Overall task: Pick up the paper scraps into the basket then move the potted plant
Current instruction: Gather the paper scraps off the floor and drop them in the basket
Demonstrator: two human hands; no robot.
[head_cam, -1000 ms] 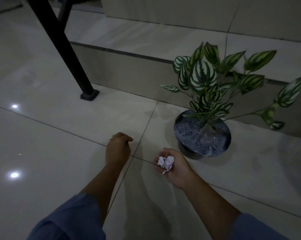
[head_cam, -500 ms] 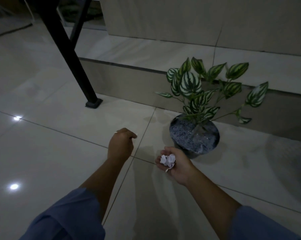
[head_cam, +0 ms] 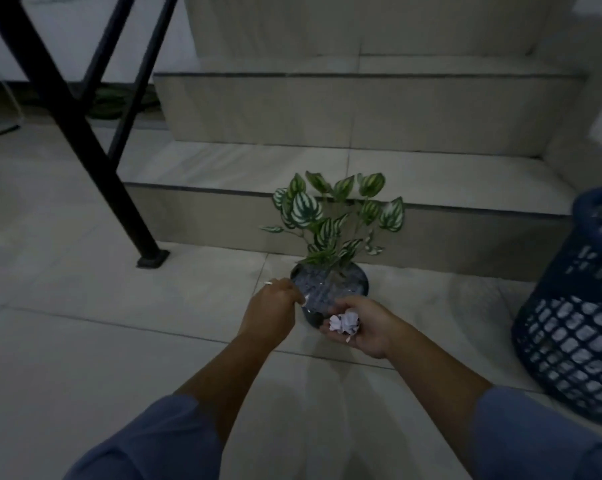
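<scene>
- While the right hand (head_cam: 365, 325) lies palm up and cupped, the crumpled white paper scraps (head_cam: 344, 322) sit bunched in its palm, fingers curled loosely around them.
- Just left of it, the left hand (head_cam: 271, 315) is closed with knuckles up; a small white sliver shows at its fingertips, but whether it is pinched there cannot be told.
- Both hands hover in front of the potted plant with striped green leaves in a dark round pot (head_cam: 329, 284), overlapping the pot's near rim in view; contact cannot be told.
- That pot stands on the pale glossy tiled floor (head_cam: 84, 341), close to the riser of the lowest tiled step (head_cam: 223, 216) behind it.
- At the right edge stands the dark blue plastic lattice basket (head_cam: 569, 327), well apart from the hands, with bare floor between.
- Slanted black metal legs (head_cam: 95, 140) end in a foot plate on the floor to the plant's left.
</scene>
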